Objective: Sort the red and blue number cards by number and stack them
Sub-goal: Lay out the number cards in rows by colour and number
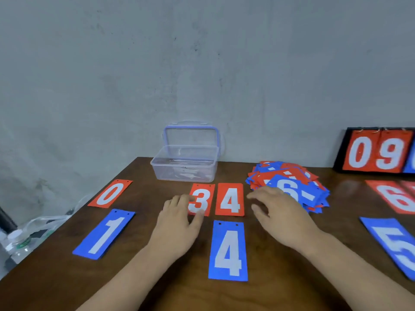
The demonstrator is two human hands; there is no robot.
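Number cards lie face up on a brown table (280,277). At the left are a red 0 (110,193) and a blue 1 (104,234). In the middle sit a red 3 (202,196), a red 4 (230,199) and, nearer me, a blue 4 (228,251). A red 6 (395,196) and a blue 5 (393,243) lie at the right. A loose heap of red and blue cards (292,178) has a blue 6 on top. My left hand (179,223) rests on the red 3's left edge with fingers flat. My right hand (278,212) hovers, fingers spread, by the heap's near edge.
An open clear plastic box (184,173) stands at the back of the table, its lid up against the grey wall. A black scoreboard (379,151) showing red 0 and 9 leans at the back right. Plastic bottles (18,241) sit off the table's left edge.
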